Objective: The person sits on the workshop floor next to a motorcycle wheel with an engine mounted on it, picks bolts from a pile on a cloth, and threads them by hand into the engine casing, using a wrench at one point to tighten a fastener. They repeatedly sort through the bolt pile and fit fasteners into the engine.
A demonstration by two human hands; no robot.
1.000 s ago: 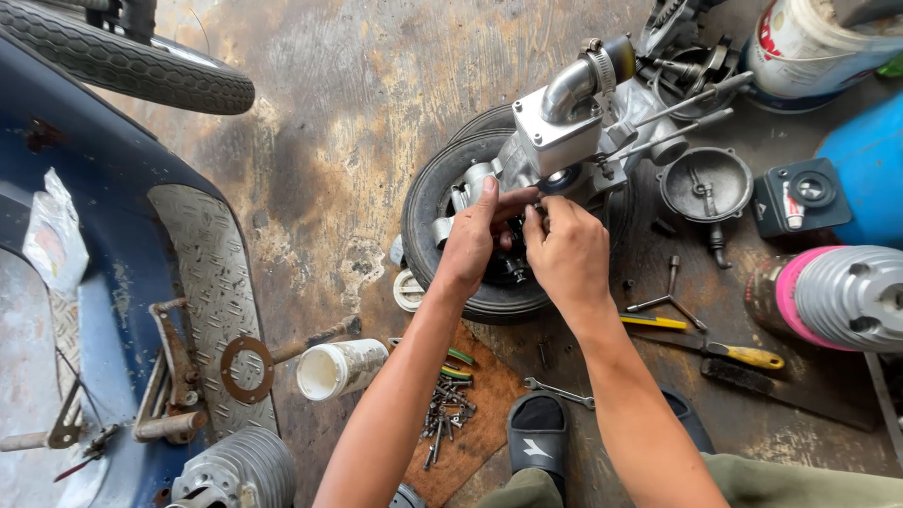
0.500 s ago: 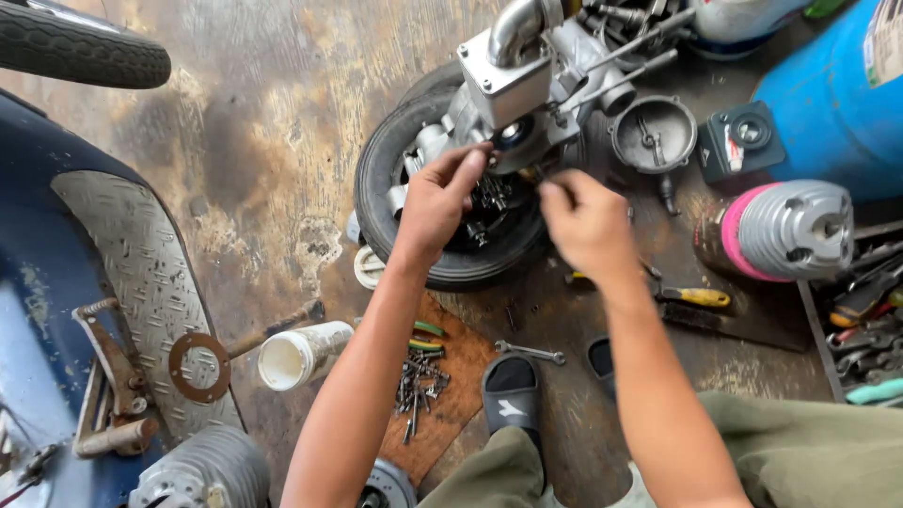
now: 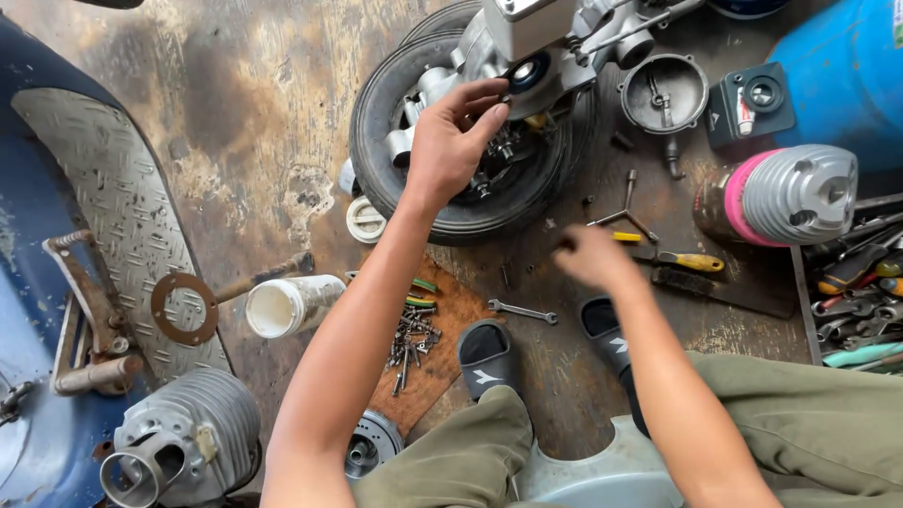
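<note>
A grey scooter engine point(image 3: 527, 38) lies on a black tyre point(image 3: 376, 122) at the top middle. My left hand point(image 3: 451, 141) reaches up to it, thumb and fingertips pinched at the casing beside a dark round seal point(image 3: 527, 72); whether something small sits between them is hidden. My right hand point(image 3: 593, 256) is blurred, low over the floor below the tyre, with nothing visible in it. It is nearest a yellow-handled screwdriver point(image 3: 691, 261) and a three-armed wrench point(image 3: 625, 212).
A small spanner point(image 3: 522, 310), a pile of bolts point(image 3: 409, 343) on a brown board and a white cup point(image 3: 282, 306) lie near my knees. Finned cylinders sit bottom left point(image 3: 188, 433) and right point(image 3: 800, 193). A blue scooter body point(image 3: 38, 188) fills the left; a tool tray point(image 3: 861, 301) is right.
My right hand has come off the engine and dropped down toward the tools on the floor. My left hand stays at the engine. The view has shifted so the engine sits higher.
</note>
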